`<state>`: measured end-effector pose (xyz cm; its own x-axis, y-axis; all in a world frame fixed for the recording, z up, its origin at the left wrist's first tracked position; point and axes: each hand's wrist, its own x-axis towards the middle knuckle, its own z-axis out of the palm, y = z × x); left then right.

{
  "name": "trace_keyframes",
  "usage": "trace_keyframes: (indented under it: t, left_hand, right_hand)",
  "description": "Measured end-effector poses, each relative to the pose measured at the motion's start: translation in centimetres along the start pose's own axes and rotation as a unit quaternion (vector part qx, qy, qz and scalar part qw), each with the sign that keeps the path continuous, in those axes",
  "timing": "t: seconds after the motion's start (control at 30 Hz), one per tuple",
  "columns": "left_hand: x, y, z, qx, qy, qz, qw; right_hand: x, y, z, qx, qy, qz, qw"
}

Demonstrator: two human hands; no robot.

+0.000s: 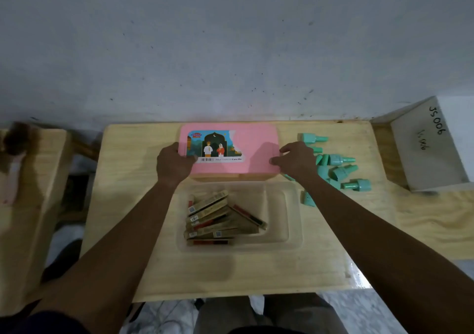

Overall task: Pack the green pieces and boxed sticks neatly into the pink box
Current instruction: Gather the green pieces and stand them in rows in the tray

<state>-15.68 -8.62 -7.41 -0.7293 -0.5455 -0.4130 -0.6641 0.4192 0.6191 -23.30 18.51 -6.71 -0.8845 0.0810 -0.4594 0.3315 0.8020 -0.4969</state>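
Note:
The pink box (254, 138) lies closed at the back of the wooden table, its lid bearing a colourful printed label. My left hand (173, 164) grips its left edge and my right hand (297, 160) grips its right edge. Several green pieces (341, 169) lie scattered on the table right of the box, some partly hidden by my right hand. Several boxed sticks (218, 218), brown and red, are piled in a clear plastic tray (292, 218) just in front of the pink box.
The wooden table (143, 231) stands against a grey wall. A white box (431, 149) with handwriting sits at the right. A lower wooden surface (30, 205) with a brush-like object lies to the left.

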Motion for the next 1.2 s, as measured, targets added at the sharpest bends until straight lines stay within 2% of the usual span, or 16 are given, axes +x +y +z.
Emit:
trace_keyframes:
  t: [0.17, 0.27, 0.37, 0.5, 0.63, 0.77, 0.87, 1.0, 1.2]
  left_hand:
    - [2.3, -2.6, 1.3, 0.025, -0.001, -0.004, 1.0]
    - [-0.3, -0.1, 0.4, 0.034, -0.01, -0.009, 0.999]
    - [-1.8, 0.8, 0.1, 0.028, 0.014, 0.005, 0.999]
    - [-5.4, 0.4, -0.2, 0.022, 0.074, 0.128, 0.989]
    - [-10.1, -0.8, 1.0, 0.089, 0.111, 0.262, 0.955]
    - [-12.5, -1.4, 3.5, 0.2, 0.051, 0.313, 0.927]
    - [-12.6, -0.2, 5.1, 0.239, 0.026, 0.357, 0.903]
    - [-12.1, 3.1, 6.7, 0.237, -0.071, 0.374, 0.894]
    - [-12.3, 8.8, 10.3, 0.191, -0.109, 0.363, 0.906]
  right_hand:
    - [-0.4, 0.2, 0.0, -0.021, 0.013, -0.016, 1.0]
    - [-0.8, 0.3, 0.0, -0.038, 0.013, -0.035, 0.999]
    - [-1.9, 0.4, -0.3, -0.032, 0.024, -0.074, 0.996]
    - [-5.5, 1.2, -0.6, 0.016, 0.093, -0.144, 0.985]
    - [-8.6, 3.5, -0.1, 0.043, 0.124, -0.137, 0.982]
    - [-10.5, 5.4, 0.5, 0.073, 0.125, -0.148, 0.978]
    - [-10.5, 6.5, 0.0, 0.099, 0.138, -0.133, 0.976]
    - [-9.2, 8.5, -1.8, 0.071, 0.15, -0.089, 0.982]
    - [-6.3, 11.5, -5.6, 0.032, 0.123, -0.005, 0.992]
